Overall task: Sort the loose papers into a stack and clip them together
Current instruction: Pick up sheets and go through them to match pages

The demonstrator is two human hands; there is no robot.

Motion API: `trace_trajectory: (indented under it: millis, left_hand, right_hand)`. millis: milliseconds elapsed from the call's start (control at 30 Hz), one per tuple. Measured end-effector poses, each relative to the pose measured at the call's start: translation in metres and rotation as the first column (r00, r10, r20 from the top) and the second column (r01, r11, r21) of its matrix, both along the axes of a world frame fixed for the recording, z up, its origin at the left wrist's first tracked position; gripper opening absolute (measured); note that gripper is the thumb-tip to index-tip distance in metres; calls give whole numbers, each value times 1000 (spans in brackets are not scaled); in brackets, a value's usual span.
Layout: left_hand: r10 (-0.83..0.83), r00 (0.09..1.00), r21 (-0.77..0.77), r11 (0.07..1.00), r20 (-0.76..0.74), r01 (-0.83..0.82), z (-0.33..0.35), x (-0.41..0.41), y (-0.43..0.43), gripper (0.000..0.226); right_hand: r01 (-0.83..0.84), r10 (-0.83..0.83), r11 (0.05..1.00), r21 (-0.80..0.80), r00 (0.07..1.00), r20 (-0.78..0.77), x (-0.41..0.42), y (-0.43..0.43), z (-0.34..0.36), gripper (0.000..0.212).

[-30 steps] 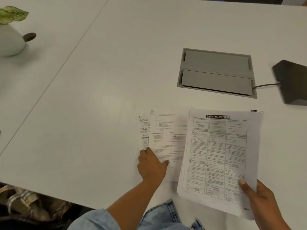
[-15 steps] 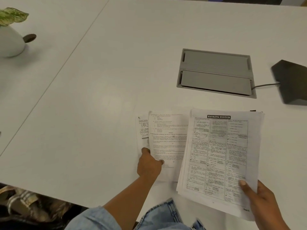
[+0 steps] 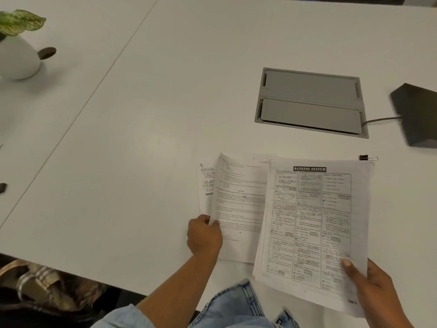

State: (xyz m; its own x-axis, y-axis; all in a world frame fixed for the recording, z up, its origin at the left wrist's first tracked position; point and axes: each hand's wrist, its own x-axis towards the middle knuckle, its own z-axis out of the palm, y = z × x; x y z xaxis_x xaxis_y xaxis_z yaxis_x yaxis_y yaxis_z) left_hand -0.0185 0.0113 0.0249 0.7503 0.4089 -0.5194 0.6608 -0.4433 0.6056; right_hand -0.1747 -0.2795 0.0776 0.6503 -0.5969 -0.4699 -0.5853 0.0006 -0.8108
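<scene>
White printed pages fill my right hand [image 3: 373, 287]. Its thumb presses the top page near the lower right corner and the fingers curl beneath, clamped on the stack [image 3: 312, 221], which hangs past the near edge of the table [image 3: 142, 114].

At nine o'clock from the stack, my left hand [image 3: 204, 235] has its fingers closed on the lower left edge of a typed sheet [image 3: 238, 204]. The stack covers that sheet's right side, and a handwritten sheet [image 3: 205, 183] peeks out at its nine o'clock.

A black binder clip [image 3: 367, 158] lies at the stack's one o'clock corner, touching it or just beside it; I cannot tell which.

The top page is headed "BANKING SYSTEM" over a grid of boxed text with tick marks. "Page" stands at its lower right, with the number blurred.

A second ago my left hand lay flat on the typed sheet. Now it grips the edge, and the sheet tilts, its top leaning toward eleven o'clock.
</scene>
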Motion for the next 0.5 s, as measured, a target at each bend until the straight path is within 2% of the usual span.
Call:
trace_trajectory:
  millis: [100, 167, 233, 333, 433, 500]
  left_hand:
    - [42, 998, 145, 989, -57, -33, 0, -1, 1, 33]
    - [27, 998, 183, 983, -59, -16, 0, -2, -2, 40]
    - [22, 998, 168, 986, -52, -13, -1, -3, -5, 36]
    - [66, 997, 101, 993, -26, -63, -2, -3, -4, 16]
    - [51, 998, 111, 992, 36, -55, 0, -3, -2, 19]
    - [61, 996, 61, 996, 57, -65, 0, -3, 1, 23]
  right_hand:
    - [-2, 2, 1000, -7, 1000, -6, 0, 1, 1, 11]
    - [0, 0, 1000, -13, 1000, -4, 0, 2, 2, 10]
    - [-2, 2, 1000, -18, 1000, -2, -1, 4, 4, 12]
    - [0, 0, 1000, -12, 1000, -4, -2, 5, 5, 12]
    - [1, -1, 1000, -11, 1000, -8, -4, 4, 6, 12]
    - [-6, 6, 1000, -8, 1000, -18, -4, 4, 7, 11]
